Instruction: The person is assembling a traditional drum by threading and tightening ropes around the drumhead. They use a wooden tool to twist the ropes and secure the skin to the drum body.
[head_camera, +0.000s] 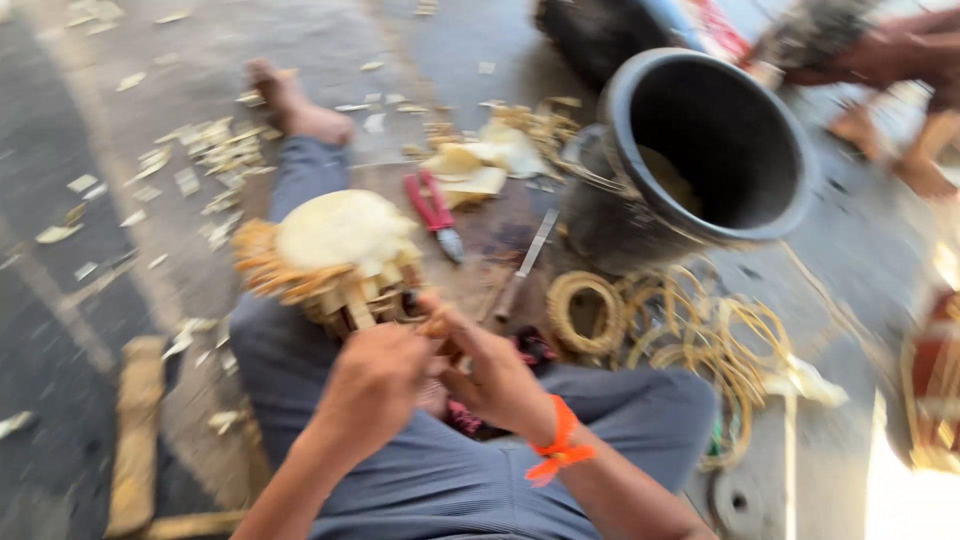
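Nearest, the left hand (375, 385) curls knuckles-up, fingers clenched on the near edge of a half-woven basket (335, 255) resting on the lap. Just right of it, the right hand (490, 375), an orange band (558, 450) at its wrist, pinches a thin cane strip (438, 322). Farther right lie coiled yellow cane rings (680, 330); beyond, red pliers (433, 212) and a round black bucket (700, 150).

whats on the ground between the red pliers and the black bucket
In the head view, a flat metal blade lies between the red pliers and the black bucket.
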